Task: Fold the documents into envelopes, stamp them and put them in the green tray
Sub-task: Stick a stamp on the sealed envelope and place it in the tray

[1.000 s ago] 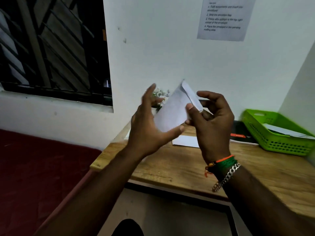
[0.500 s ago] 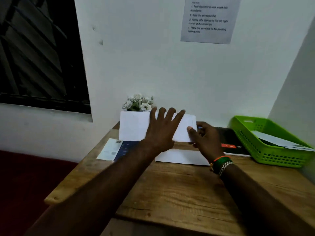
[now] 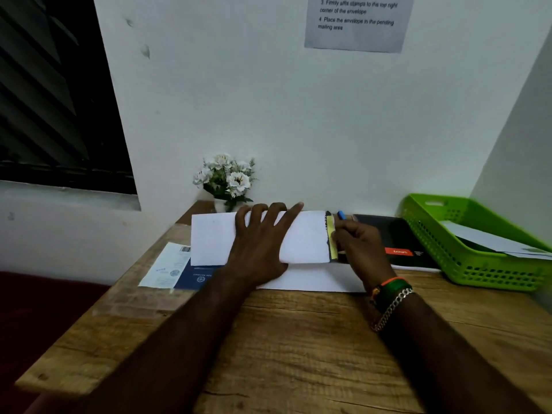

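Observation:
A white envelope (image 3: 215, 237) lies flat on the wooden table (image 3: 298, 339), long side toward me. My left hand (image 3: 260, 243) presses on its middle with the fingers spread straight. At the envelope's right end a yellow strip (image 3: 331, 237) runs along the flap edge, and my right hand (image 3: 358, 249) pinches that end with curled fingers. A blue tip (image 3: 341, 215) shows just above this hand; I cannot tell whether the hand holds it. The green tray (image 3: 478, 273) stands at the right with a white envelope (image 3: 493, 242) inside.
Under the envelope lies a white sheet (image 3: 313, 279). A blue booklet (image 3: 194, 277) and a pale slip (image 3: 167, 267) lie at the left, a black notebook (image 3: 388, 234) between my right hand and the tray. White flowers (image 3: 227, 177) stand against the wall, below a printed notice (image 3: 358, 22).
The envelope went from held up in both hands to lying flat on the table. My left hand now presses it down, and my right hand stays at its right end.

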